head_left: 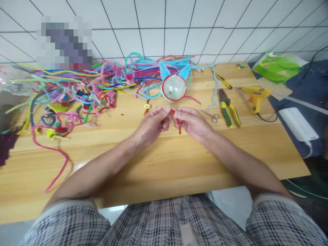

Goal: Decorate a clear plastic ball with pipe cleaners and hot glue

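Observation:
Near the middle of the wooden table, my left hand (156, 123) and my right hand (192, 122) pinch a short red fuzzy stem (179, 127) between them. One end of the stem hangs below my right fingertips; part of it is hidden by the fingers. Just beyond my hands stands a clear round ball (174, 87) with a red rim and two light blue pointed ears. A yellow button piece (147, 106) with red ends lies beyond my left hand. Small scissors (212, 117) lie to the right of my right hand.
A heap of coloured fuzzy stems (84, 85) covers the table's back left. To the right lie green-yellow pliers (229, 111), a yellow cutter (223, 81) and a yellow glue gun (256, 96). A white power strip (298, 124) and a green packet (278, 68) are farther right.

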A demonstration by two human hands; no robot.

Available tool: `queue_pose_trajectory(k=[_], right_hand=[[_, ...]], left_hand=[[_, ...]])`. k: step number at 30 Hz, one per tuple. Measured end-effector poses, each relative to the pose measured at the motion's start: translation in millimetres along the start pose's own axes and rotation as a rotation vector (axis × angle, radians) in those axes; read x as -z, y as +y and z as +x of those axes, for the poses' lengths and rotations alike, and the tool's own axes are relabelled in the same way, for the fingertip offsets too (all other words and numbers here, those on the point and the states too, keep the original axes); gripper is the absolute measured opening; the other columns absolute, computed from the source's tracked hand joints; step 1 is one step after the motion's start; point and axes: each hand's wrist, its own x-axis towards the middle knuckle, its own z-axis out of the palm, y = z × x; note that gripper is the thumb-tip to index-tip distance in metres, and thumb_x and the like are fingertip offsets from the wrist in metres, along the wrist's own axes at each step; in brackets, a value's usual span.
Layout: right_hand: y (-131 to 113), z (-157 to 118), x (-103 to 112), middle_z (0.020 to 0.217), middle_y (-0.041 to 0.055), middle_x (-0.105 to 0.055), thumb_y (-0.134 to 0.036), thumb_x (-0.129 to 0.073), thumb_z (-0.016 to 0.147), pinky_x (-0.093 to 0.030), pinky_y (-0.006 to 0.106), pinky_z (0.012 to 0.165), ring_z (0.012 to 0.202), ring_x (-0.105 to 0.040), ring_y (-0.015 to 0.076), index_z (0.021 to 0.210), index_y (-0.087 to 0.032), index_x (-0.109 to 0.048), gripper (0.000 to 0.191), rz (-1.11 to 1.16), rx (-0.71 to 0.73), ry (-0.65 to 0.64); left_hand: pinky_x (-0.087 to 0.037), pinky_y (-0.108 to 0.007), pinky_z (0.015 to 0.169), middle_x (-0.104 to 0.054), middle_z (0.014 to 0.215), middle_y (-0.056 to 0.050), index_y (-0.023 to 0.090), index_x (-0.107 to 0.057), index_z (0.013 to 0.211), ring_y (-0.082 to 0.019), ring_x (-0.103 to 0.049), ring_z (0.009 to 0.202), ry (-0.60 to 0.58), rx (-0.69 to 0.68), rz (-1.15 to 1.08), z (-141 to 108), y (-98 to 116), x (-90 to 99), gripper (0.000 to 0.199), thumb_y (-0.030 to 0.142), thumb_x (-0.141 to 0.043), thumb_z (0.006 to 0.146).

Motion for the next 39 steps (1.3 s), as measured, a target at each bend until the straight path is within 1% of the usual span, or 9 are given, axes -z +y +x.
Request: queue_pose_trajectory(k=[4, 7, 11, 17, 21, 25, 29, 34, 39], right_hand=[[-9.8, 2.6, 6.6, 0.068, -0.0042, -0.061, -0.044, -0.096, 0.073, -0.044, 0.026, 0.059, 0.062, -0.054, 0.0104, 0.071, -0.021, -0.067, 0.036, 0.002, -0.059, -0.030], [-13.0, 2.1, 7.2, 0.068, -0.0038, -0.062, -0.044, -0.095, 0.074, -0.043, 0.025, 0.059, 0.062, -0.055, 0.0105, 0.073, -0.020, -0.069, 0.035, -0.035, -0.091, -0.062], [-9.8, 0.4, 4.3, 0.071, -0.0044, -0.062, -0.045, -0.098, 0.075, -0.044, 0.025, 0.061, 0.065, -0.055, 0.0105, 0.076, -0.021, -0.070, 0.037, -0.072, -0.062, -0.058], [9.0, -2.2, -3.4, 0.075, -0.0027, -0.066, -0.053, -0.096, 0.081, -0.047, 0.028, 0.067, 0.070, -0.057, 0.0128, 0.080, -0.022, -0.071, 0.040, -0.107, 0.070, -0.003], [5.4, -0.5, -1.0, 0.078, -0.0014, -0.070, -0.050, -0.097, 0.076, -0.047, 0.027, 0.066, 0.069, -0.057, 0.0123, 0.081, -0.021, -0.073, 0.038, -0.055, -0.006, 0.008], [-7.7, 2.2, 5.2, 0.071, -0.0035, -0.064, -0.045, -0.099, 0.069, -0.041, 0.026, 0.059, 0.063, -0.054, 0.0106, 0.077, -0.020, -0.072, 0.037, -0.040, -0.099, -0.006], [-12.6, 2.5, 7.9, 0.065, -0.0049, -0.061, -0.043, -0.097, 0.071, -0.041, 0.025, 0.059, 0.062, -0.052, 0.0104, 0.073, -0.021, -0.069, 0.036, -0.078, -0.136, -0.040], [-6.0, 3.4, 8.3, 0.070, -0.0053, -0.062, -0.048, -0.100, 0.072, -0.042, 0.025, 0.059, 0.063, -0.052, 0.0102, 0.078, -0.021, -0.070, 0.040, -0.078, -0.117, -0.045], [7.5, 1.0, 1.4, 0.071, -0.0048, -0.064, -0.058, -0.101, 0.076, -0.045, 0.027, 0.064, 0.064, -0.053, 0.0106, 0.079, -0.022, -0.070, 0.048, -0.093, -0.016, -0.034]], left_hand=[[-0.031, -0.021, 0.049, -0.063, 0.064, 0.003, 0.016, -0.082, 0.089, -0.006, -0.045, 0.051, -0.111, -0.060, 0.219, 10.7, 12.1, 11.1, 0.052, 0.055, -0.110, 0.069], [-0.029, -0.022, 0.049, -0.060, 0.062, 0.004, 0.017, -0.080, 0.083, -0.006, -0.042, 0.051, -0.096, -0.089, 0.274, 12.5, 15.0, 13.2, 0.053, 0.056, -0.111, 0.067], [-0.027, -0.021, 0.048, -0.053, 0.057, 0.007, 0.017, -0.077, 0.079, -0.005, -0.038, 0.049, -0.007, -0.075, 0.171, 6.4, 7.6, 5.5, 0.052, 0.053, -0.112, 0.065], [-0.035, -0.017, 0.050, -0.051, 0.059, 0.007, 0.016, -0.069, 0.076, -0.006, -0.046, 0.052, 0.081, 0.079, -0.136, -12.3, -4.1, -14.8, 0.038, 0.034, -0.101, 0.086], [-0.038, -0.017, 0.048, -0.059, 0.066, 0.006, 0.016, -0.071, 0.081, -0.005, -0.047, 0.050, 0.085, 0.130, -0.132, -6.5, -0.1, -11.2, 0.035, 0.034, -0.100, 0.087], [-0.035, -0.018, 0.048, -0.064, 0.068, 0.004, 0.015, -0.077, 0.090, -0.005, -0.049, 0.050, -0.030, 0.072, 0.072, 8.4, 8.5, 4.5, 0.043, 0.046, -0.105, 0.079], [-0.031, -0.020, 0.048, -0.062, 0.066, 0.005, 0.016, -0.075, 0.082, -0.005, -0.046, 0.050, -0.087, -0.021, 0.242, 15.4, 13.9, 14.4, 0.059, 0.057, -0.112, 0.061], [-0.028, -0.021, 0.048, -0.052, 0.057, 0.007, 0.018, -0.073, 0.080, -0.006, -0.040, 0.049, -0.044, -0.062, 0.273, 11.5, 5.3, 11.1, 0.059, 0.062, -0.109, 0.067], [-0.032, -0.020, 0.049, -0.049, 0.058, 0.008, 0.019, -0.065, 0.078, -0.006, -0.041, 0.051, 0.079, 0.007, 0.044, -3.0, -10.4, -2.5, 0.052, 0.051, -0.106, 0.077]])
